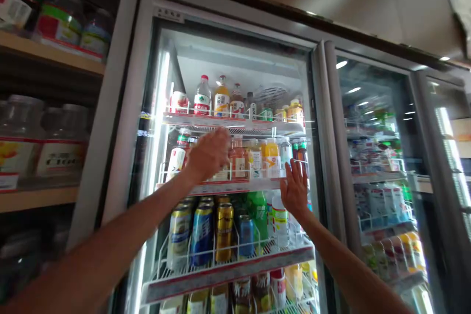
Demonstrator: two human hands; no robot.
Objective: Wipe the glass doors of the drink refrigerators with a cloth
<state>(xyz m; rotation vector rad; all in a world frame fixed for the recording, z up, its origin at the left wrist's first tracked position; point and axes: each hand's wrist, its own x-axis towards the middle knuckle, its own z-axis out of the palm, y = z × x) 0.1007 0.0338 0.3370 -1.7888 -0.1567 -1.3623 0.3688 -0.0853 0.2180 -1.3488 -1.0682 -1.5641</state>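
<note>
My left hand (209,154) is raised in front of the second shelf of a lit drinks fridge (235,49). It is blurred by motion, but its fingers look stretched out and nothing shows in it. Lower and to the right, my right hand (295,186) has its fingers spread and holds nothing. Whether either hand touches the glass, I cannot tell. Between the hands stand a pinkish bottle (238,161) and an orange juice bottle (272,157). On the top shelf are a red-capped water bottle (202,95) and an orange drink bottle (222,98).
Below the hands, a wire-fronted shelf (235,272) holds several cans, including a blue can (202,233) and a gold can (224,230). A second fridge (379,108) adjoins on the right. Wooden shelving (44,49) with jars (61,17) stands at the left.
</note>
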